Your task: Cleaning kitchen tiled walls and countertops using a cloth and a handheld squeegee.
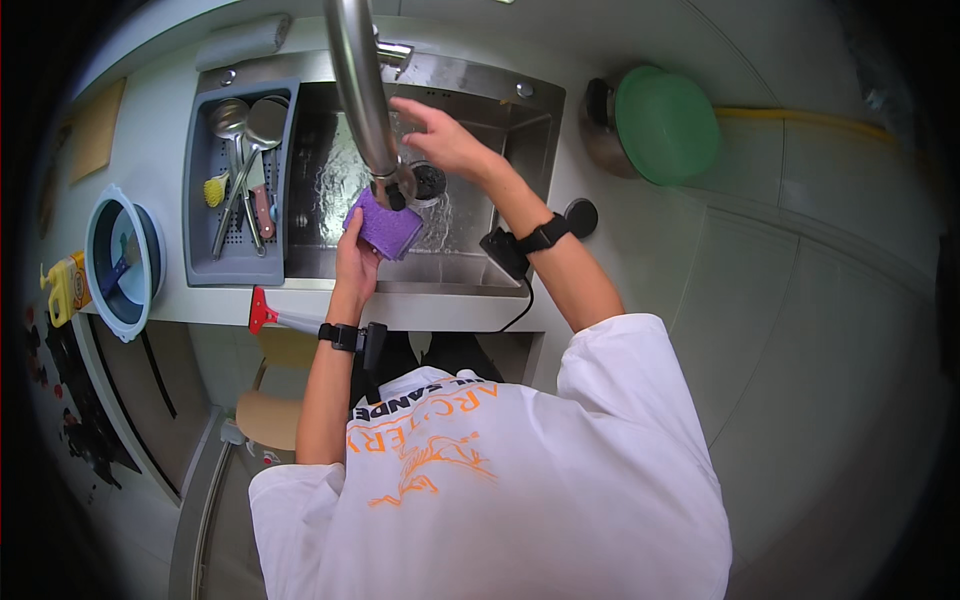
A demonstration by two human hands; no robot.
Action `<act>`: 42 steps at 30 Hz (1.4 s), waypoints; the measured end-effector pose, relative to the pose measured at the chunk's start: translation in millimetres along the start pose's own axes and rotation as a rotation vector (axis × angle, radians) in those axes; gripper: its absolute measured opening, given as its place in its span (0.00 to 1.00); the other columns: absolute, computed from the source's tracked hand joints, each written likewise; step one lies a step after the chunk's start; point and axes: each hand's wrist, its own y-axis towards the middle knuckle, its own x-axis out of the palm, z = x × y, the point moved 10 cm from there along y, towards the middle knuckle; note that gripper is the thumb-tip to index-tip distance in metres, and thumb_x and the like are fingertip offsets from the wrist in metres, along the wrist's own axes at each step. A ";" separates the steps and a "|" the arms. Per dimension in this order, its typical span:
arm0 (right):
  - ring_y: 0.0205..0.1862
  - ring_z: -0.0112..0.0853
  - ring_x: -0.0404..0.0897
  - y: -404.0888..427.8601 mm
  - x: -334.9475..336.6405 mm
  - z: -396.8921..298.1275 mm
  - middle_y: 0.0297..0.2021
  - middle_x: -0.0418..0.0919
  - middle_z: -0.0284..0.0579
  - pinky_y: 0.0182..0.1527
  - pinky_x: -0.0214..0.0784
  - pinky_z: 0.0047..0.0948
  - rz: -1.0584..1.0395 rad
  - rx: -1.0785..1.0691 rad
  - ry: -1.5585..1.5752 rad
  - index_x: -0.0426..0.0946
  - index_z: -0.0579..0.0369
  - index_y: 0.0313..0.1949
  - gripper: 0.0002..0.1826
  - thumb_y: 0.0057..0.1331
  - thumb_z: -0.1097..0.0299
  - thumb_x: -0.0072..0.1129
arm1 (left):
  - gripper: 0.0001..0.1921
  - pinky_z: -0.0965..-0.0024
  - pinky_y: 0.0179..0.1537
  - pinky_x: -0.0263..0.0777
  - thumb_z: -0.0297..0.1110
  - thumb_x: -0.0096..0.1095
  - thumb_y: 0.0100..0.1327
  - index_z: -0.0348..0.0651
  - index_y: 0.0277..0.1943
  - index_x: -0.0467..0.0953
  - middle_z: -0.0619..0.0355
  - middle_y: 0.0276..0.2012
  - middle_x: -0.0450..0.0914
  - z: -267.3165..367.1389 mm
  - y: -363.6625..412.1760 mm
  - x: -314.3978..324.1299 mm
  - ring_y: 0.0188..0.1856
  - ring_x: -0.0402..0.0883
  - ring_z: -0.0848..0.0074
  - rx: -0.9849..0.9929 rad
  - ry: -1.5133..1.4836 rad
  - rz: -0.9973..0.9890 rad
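In my left hand (357,259) is a folded purple cloth (390,229), held just under the spout end of a metal faucet (360,97). My right hand (442,139) reaches over the stainless steel sink (315,150), fingers apart and nothing in them. Its fingertips come close to the faucet neck; whether they touch it is hard to tell. The faucet lever (395,54) lies a little beyond them. Water wets the sink floor around the dark drain (427,182).
A grey drain basket (196,259) at the sink's left holds ladles (229,118), a red-handled knife (263,214) and a yellow brush (215,190). Blue basins (105,315) and a red squeegee (260,310) lie left. A green basin (667,124) leans on a pot (604,139) at right.
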 end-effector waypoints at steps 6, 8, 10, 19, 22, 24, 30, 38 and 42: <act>0.60 0.38 0.74 -132.7 35.0 55.4 0.57 0.76 0.52 0.62 0.65 0.36 0.198 0.212 0.115 0.66 0.58 0.64 0.32 0.63 0.66 0.65 | 0.19 0.63 0.51 0.78 0.40 0.54 0.71 0.36 0.58 0.72 0.54 0.50 0.80 -32.7 -12.3 30.6 0.49 0.82 0.71 -0.114 0.146 -0.126; 0.52 0.40 0.80 -162.7 29.2 47.8 0.49 0.81 0.54 0.55 0.71 0.34 0.341 0.164 0.145 0.71 0.57 0.61 0.30 0.60 0.63 0.66 | 0.19 0.63 0.50 0.78 0.39 0.54 0.71 0.36 0.58 0.72 0.54 0.50 0.80 -38.6 -16.6 41.6 0.48 0.82 0.72 -0.106 0.209 -0.143; 0.50 0.39 0.81 -182.3 24.5 57.9 0.47 0.81 0.53 0.53 0.71 0.34 0.381 0.185 0.172 0.72 0.57 0.59 0.29 0.59 0.64 0.68 | 0.18 0.64 0.49 0.78 0.36 0.54 0.71 0.36 0.59 0.71 0.56 0.49 0.80 -44.1 -25.2 55.7 0.47 0.82 0.73 -0.124 0.315 -0.192; 0.46 0.48 0.78 -212.7 11.3 47.4 0.43 0.79 0.51 0.51 0.71 0.40 0.491 0.135 -0.227 0.74 0.59 0.51 0.23 0.54 0.72 0.66 | 0.15 0.63 0.46 0.79 0.37 0.51 0.73 0.38 0.56 0.71 0.54 0.45 0.80 -72.4 -31.3 42.8 0.45 0.82 0.69 -0.217 0.505 -0.078; 0.58 0.52 0.71 -219.3 26.4 17.8 0.55 0.73 0.58 0.62 0.62 0.45 0.566 -0.047 -0.416 0.70 0.64 0.52 0.22 0.56 0.76 0.55 | 0.16 0.62 0.48 0.78 0.41 0.47 0.74 0.39 0.54 0.71 0.54 0.46 0.80 -91.6 -26.7 45.7 0.45 0.82 0.68 -0.243 0.212 -0.125; 0.61 0.53 0.68 -222.5 38.2 3.9 0.58 0.71 0.61 0.66 0.57 0.48 0.539 -0.139 -0.513 0.70 0.66 0.53 0.23 0.58 0.74 0.54 | 0.20 0.62 0.50 0.75 0.49 0.46 0.74 0.39 0.50 0.74 0.54 0.43 0.81 -83.6 -32.9 60.8 0.45 0.81 0.70 -0.217 0.136 -0.119; 0.62 0.54 0.68 -229.2 47.7 2.2 0.55 0.71 0.63 0.65 0.58 0.46 0.458 -0.210 -0.369 0.69 0.69 0.55 0.26 0.56 0.75 0.57 | 0.15 0.73 0.40 0.75 0.45 0.58 0.71 0.40 0.45 0.76 0.59 0.39 0.80 -67.4 -29.8 41.7 0.37 0.80 0.79 -0.134 0.575 0.040; 0.54 0.54 0.72 -223.1 19.9 60.4 0.48 0.75 0.57 0.59 0.64 0.46 0.370 0.201 -0.176 0.69 0.63 0.50 0.26 0.50 0.75 0.64 | 0.20 0.71 0.52 0.71 0.41 0.64 0.68 0.36 0.55 0.74 0.52 0.50 0.80 -70.1 -28.9 89.4 0.49 0.79 0.75 -0.052 0.842 -0.275; 0.44 0.43 0.74 -222.1 14.7 26.3 0.37 0.74 0.47 0.48 0.63 0.38 0.369 -0.028 -0.749 0.72 0.57 0.38 0.17 0.47 0.80 0.63 | 0.35 0.64 0.58 0.69 0.33 0.75 0.52 0.33 0.63 0.68 0.40 0.65 0.67 -41.9 -39.8 125.6 0.60 0.74 0.55 0.423 1.639 -0.616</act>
